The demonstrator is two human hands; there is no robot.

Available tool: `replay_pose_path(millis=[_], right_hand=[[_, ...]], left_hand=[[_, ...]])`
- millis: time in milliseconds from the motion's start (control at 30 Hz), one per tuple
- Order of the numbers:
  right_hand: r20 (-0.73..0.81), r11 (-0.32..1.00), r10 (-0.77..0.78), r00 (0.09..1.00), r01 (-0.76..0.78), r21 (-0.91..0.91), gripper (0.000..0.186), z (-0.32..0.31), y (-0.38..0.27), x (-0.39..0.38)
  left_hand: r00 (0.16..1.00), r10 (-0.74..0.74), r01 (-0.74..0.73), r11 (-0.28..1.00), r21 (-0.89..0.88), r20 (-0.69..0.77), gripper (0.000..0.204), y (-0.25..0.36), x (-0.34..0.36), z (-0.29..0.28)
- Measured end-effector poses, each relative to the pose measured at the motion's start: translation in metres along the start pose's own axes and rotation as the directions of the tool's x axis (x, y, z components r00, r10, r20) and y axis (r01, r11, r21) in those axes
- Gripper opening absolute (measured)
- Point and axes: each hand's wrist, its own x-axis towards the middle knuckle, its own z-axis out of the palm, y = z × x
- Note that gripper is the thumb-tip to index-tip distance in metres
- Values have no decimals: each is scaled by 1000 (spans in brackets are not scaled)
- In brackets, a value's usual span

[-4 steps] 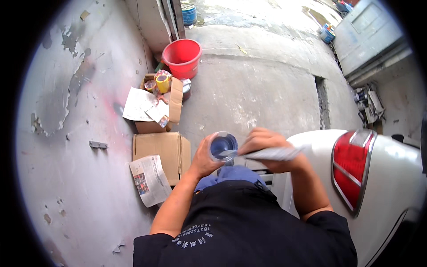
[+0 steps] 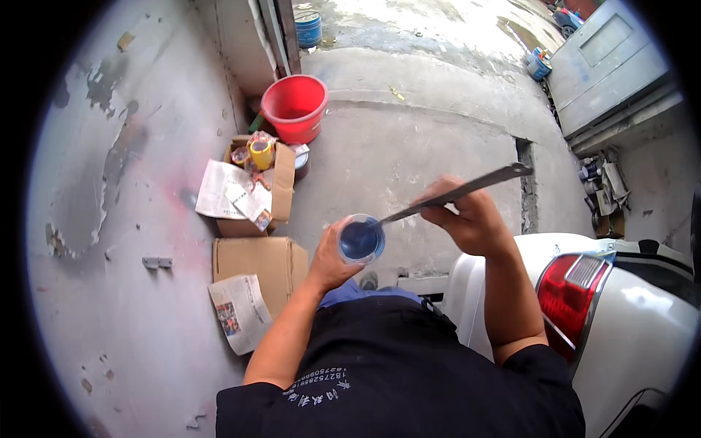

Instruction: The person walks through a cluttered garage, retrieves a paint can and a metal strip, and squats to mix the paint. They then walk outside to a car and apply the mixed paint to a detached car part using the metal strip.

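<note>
My left hand (image 2: 334,259) is wrapped round a clear cup (image 2: 380,250) in front of my body. Dark blue liquid (image 2: 358,239), like paint, lies inside the cup. In my right hand (image 2: 467,217) is a long, flat, dark stirring stick (image 2: 478,182) with a hole at its upper end. It slants down to the left, and its lower tip reaches the cup's right rim; whether the tip dips into the liquid I cannot tell. The right fingers are closed round the middle of the stick, partly blurred.
White car rear with a red tail light (image 2: 573,296) stands close on my right. Left, by the grey wall (image 2: 161,321), are cardboard boxes (image 2: 252,255) with newspaper (image 2: 241,314) and tape rolls (image 2: 261,154). Beyond stands a red bucket (image 2: 296,109). A floor channel (image 2: 527,182) runs ahead right.
My right hand has moved up and slightly right, and the stick now tilts steeply with its top raised. The left hand with the cup stays nearly in place. The view has shifted slightly.
</note>
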Motion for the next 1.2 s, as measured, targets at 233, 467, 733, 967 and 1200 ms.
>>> replay_pose_path(millis=[233,467,733,967,1200], right_hand=[[-320,954,297,899,-294,60,8,-9,106,99],[-597,750,653,466,-294,592,11,-109,215,204],[-577,613,782,235,-125,780,5,-208,299,262],[-537,550,813,226,9,835,6,-281,407,301],[-482,495,831,278,24,868,6,-391,491,375]], left_hand=[[995,60,-59,998,8,-84,82,-63,172,2],[993,115,-113,991,-65,25,82,-102,365,1],[985,108,-86,983,-162,131,85,-96,542,9],[977,133,-104,980,-170,166,84,-116,677,59],[988,85,-59,980,-189,131,84,-109,806,97]])
